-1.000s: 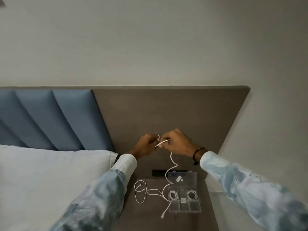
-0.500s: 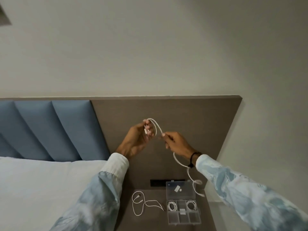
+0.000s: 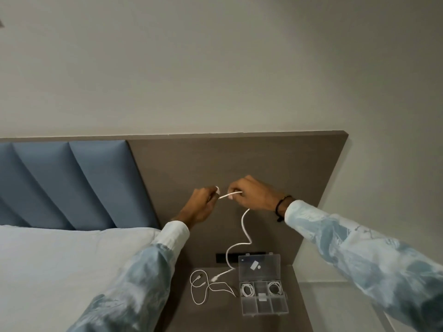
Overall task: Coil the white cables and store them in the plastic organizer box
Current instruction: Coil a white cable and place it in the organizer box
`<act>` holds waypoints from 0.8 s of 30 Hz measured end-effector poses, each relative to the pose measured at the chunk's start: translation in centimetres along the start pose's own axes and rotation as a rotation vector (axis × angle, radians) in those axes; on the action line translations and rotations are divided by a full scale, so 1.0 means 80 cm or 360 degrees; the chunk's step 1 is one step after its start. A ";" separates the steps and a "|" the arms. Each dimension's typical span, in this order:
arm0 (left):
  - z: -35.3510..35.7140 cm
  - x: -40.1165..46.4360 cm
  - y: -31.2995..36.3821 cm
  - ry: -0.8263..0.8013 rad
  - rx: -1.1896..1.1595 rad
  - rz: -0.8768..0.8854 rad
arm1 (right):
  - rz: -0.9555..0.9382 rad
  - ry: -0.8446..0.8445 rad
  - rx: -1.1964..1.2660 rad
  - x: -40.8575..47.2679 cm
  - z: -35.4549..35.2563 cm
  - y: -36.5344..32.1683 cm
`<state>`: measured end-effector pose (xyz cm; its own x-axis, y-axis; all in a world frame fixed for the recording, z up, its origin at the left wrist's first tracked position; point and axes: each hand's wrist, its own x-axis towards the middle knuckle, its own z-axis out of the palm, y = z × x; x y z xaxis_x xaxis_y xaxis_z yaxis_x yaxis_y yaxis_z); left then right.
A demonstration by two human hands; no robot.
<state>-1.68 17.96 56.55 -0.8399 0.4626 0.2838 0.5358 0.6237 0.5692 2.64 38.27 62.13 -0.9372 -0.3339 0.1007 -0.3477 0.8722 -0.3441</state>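
Both my hands are raised in front of the headboard, pinching one white cable (image 3: 245, 226). My left hand (image 3: 203, 202) grips its end and my right hand (image 3: 251, 195) grips it a short way along, with a taut stretch between them. The rest of the cable hangs in waves down to the nightstand, its plug resting left of the box. A second white cable (image 3: 203, 287) lies loosely looped on the nightstand. The clear plastic organizer box (image 3: 279, 312) stands open at the right, with two coiled white cables in its top compartments.
The brown nightstand top (image 3: 215, 317) carries the box and loose cable. A dark socket strip (image 3: 221, 257) sits on the brown headboard panel (image 3: 263, 159). A white pillow (image 3: 60, 271) and blue padded headboard (image 3: 72, 183) are at the left.
My right hand has come back up beside my left hand, and the loop over my left hand is now a short straight stretch. The hanging tail has swung left of the box.
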 end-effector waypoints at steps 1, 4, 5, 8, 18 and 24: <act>0.000 0.000 -0.002 -0.0091 -0.0089 -0.0092 | -0.0003 0.0034 0.0002 0.002 -0.006 0.006; -0.003 0.001 0.009 -0.0429 -0.0865 -0.0374 | 0.0006 0.0162 0.0120 0.005 -0.016 0.016; -0.008 0.002 0.016 -0.0545 -0.1248 -0.0452 | 0.0028 0.0218 0.0183 0.005 -0.016 0.018; -0.028 0.005 0.035 -0.0583 -0.2179 -0.0567 | 0.0118 0.0375 0.0338 -0.002 0.000 0.015; -0.031 0.035 0.052 0.0705 -0.2069 -0.0473 | 0.0010 -0.0006 0.0371 -0.020 0.061 -0.027; -0.001 0.003 0.007 0.0304 -0.0204 0.0071 | -0.0074 0.0157 0.0142 -0.007 0.005 -0.019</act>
<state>-1.55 18.41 56.99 -0.8233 0.3528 0.4447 0.5676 0.5144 0.6428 3.72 36.98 62.24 -0.9197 -0.3329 0.2081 -0.3914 0.8197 -0.4182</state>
